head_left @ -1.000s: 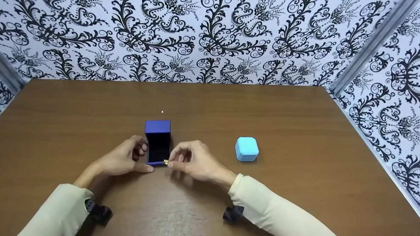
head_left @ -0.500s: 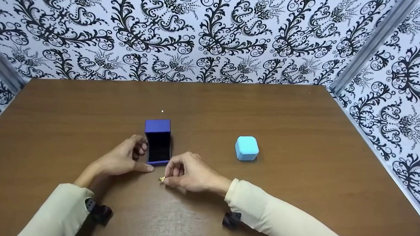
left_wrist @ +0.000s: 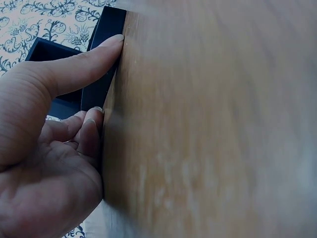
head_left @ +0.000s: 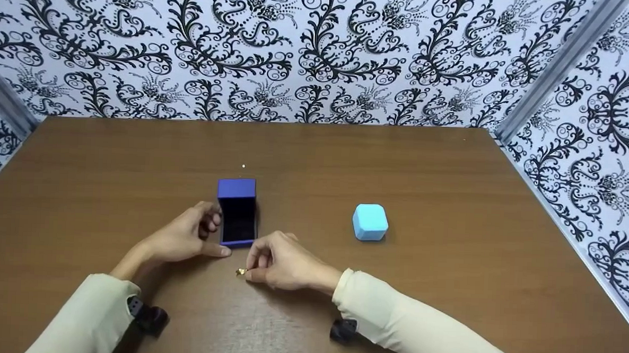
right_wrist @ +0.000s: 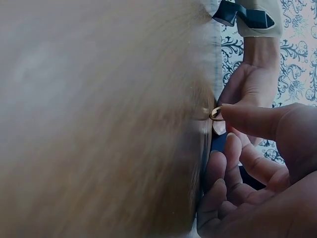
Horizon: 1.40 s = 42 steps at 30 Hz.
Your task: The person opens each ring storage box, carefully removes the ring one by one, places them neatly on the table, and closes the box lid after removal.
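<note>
Gold ring (head_left: 241, 272): a second ago at the front edge of the blue box (head_left: 237, 188), now drawn nearer me, near the box but apart, over the surface (head_left: 265, 323), so I judge it free of the box
My right hand (head_left: 284, 262): grip nearly closed, thumb and finger pinching the ring
My left hand (head_left: 183, 237): thumb and curled fingers holding the box's corner
Ring's look: small bright band, finer detail unclear
</note>
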Motion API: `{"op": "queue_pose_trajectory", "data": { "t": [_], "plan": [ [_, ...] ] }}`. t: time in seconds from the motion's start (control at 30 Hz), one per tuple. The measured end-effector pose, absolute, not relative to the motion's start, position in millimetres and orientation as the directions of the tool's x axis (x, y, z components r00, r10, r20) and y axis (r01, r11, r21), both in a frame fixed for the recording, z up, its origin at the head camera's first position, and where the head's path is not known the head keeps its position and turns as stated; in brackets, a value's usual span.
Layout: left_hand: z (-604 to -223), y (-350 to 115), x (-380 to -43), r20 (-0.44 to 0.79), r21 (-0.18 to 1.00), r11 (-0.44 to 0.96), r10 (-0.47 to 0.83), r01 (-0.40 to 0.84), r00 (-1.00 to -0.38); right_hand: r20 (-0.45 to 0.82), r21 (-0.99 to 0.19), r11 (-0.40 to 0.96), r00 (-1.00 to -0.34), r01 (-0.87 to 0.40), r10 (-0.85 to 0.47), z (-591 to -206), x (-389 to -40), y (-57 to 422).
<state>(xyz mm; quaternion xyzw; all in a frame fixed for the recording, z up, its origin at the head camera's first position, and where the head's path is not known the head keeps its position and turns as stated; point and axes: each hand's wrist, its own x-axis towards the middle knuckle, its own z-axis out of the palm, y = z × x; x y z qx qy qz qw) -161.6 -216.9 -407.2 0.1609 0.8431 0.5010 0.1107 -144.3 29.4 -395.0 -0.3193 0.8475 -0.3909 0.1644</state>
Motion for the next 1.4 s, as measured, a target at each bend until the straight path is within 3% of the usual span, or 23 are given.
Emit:
{"op": "queue_pose_trajectory", "data": {
  "t": [0.43, 0.77, 1.1, 1.4],
  "plan": [
    [-409, -219, -161, -0.029, 0.876, 0.456, 0.374, 0.157, -0.927, -0.041, -0.775, 0.494, -0.749, -0.394, -0.662, -396, -144, 30],
    [-409, -218, -161, -0.023, 0.877, 0.453, 0.373, 0.160, -0.927, -0.082, -0.839, 0.447, -0.738, -0.312, -0.669, -394, -146, 32],
    [-407, -217, -161, -0.052, 0.888, 0.444, 0.363, 0.124, -0.930, -0.017, -0.831, 0.423, -0.744, -0.361, -0.668, -389, -156, 40],
    [-407, -217, -162, -0.053, 0.884, 0.451, 0.360, 0.124, -0.932, 0.005, -0.866, 0.383, -0.772, -0.321, -0.636, -380, -178, 48]
  ]
}}
